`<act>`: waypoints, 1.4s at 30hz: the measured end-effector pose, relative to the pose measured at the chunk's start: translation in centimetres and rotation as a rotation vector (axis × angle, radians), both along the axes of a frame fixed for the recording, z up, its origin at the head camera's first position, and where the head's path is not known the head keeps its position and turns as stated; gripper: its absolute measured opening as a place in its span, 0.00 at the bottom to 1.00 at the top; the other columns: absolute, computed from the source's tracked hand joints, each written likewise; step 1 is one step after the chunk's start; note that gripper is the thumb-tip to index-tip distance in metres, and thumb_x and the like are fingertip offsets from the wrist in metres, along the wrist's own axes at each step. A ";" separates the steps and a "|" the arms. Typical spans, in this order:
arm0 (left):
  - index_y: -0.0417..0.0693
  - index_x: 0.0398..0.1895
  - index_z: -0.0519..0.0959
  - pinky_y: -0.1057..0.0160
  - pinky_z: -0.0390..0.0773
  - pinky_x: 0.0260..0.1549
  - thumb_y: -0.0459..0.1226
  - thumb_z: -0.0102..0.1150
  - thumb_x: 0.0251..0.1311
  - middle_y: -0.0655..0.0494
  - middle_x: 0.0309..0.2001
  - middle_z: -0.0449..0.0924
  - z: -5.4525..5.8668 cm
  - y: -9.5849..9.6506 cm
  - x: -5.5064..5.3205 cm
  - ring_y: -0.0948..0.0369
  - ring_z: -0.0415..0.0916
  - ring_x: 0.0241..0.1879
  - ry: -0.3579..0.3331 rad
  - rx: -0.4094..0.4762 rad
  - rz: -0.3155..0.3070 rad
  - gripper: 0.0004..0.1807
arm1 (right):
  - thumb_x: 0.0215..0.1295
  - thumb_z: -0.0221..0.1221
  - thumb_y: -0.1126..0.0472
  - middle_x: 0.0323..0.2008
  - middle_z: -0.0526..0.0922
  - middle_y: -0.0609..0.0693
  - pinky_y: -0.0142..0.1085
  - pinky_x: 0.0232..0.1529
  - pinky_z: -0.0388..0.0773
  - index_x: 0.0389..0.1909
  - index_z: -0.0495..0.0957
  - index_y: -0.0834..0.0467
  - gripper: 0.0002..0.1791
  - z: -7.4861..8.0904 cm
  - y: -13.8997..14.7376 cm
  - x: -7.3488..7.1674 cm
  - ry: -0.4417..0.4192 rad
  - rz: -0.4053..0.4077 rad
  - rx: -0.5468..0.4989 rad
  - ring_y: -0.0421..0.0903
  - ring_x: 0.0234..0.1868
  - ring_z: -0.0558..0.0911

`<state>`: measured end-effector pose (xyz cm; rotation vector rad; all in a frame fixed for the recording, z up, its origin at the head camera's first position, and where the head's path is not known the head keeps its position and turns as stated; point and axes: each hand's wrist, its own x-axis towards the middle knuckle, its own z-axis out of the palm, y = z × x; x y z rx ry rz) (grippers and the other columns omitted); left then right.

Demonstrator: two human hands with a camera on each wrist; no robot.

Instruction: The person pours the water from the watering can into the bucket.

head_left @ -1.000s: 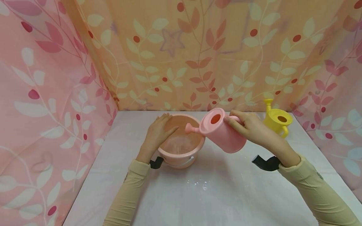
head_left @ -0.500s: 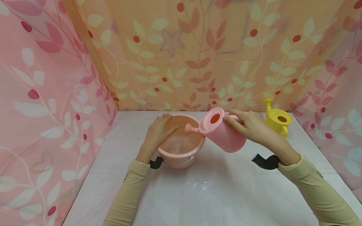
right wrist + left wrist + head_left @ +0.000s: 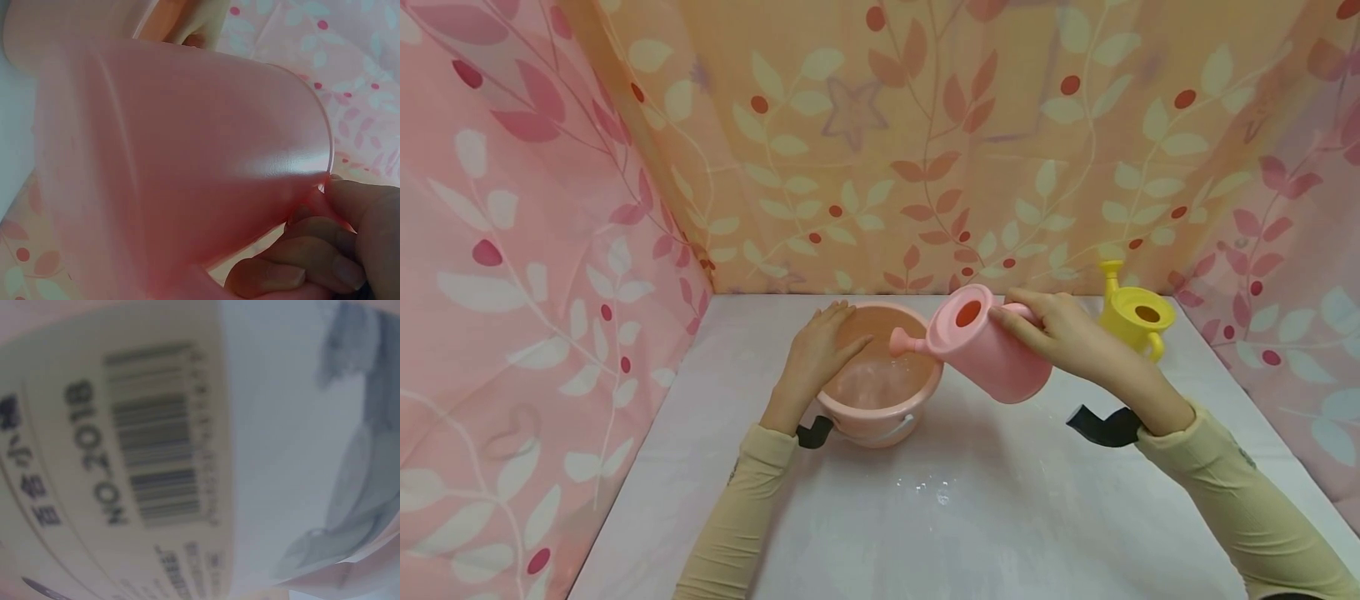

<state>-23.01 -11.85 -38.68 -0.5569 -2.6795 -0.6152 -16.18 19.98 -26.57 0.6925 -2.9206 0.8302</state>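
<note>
My right hand (image 3: 1060, 333) grips the handle of a pink watering can (image 3: 1000, 358), holding it tilted left above the table. Its spout (image 3: 907, 342) reaches over the right rim of a pale pink bucket (image 3: 880, 412). Faint bright specks show in the bucket just below the spout. My left hand (image 3: 816, 354) rests on the bucket's left rim, fingers extended and thumb over the opening. In the right wrist view, fingers (image 3: 325, 250) curl round the can's handle. A barcode label (image 3: 156, 437) on a pale surface fills much of the left wrist view.
A yellow watering can (image 3: 1138, 321) stands at the back right of the white table (image 3: 880, 533). Small water drops (image 3: 942, 493) lie on the tabletop in front of the bucket. Floral cloth (image 3: 925, 150) hangs behind and at both sides.
The pink watering can has risen very slightly and shifted a little left with my right hand. Specks now show below its spout. My left hand stays on the bucket rim.
</note>
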 end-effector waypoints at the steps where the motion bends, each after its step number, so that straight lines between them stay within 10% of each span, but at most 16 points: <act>1: 0.40 0.59 0.72 0.52 0.56 0.65 0.55 0.58 0.56 0.43 0.60 0.71 0.0 0.0 0.0 0.51 0.63 0.64 0.002 0.003 -0.001 0.34 | 0.66 0.50 0.44 0.19 0.71 0.47 0.34 0.26 0.74 0.27 0.70 0.54 0.18 0.0 0.0 0.0 0.003 0.000 0.002 0.44 0.25 0.73; 42: 0.40 0.59 0.72 0.54 0.54 0.66 0.54 0.57 0.57 0.44 0.60 0.72 0.0 0.1 0.0 0.52 0.62 0.65 -0.008 0.011 -0.009 0.33 | 0.67 0.51 0.45 0.16 0.67 0.46 0.33 0.24 0.71 0.25 0.68 0.54 0.18 -0.4 0.2 -0.1 0.044 0.004 -0.012 0.44 0.23 0.71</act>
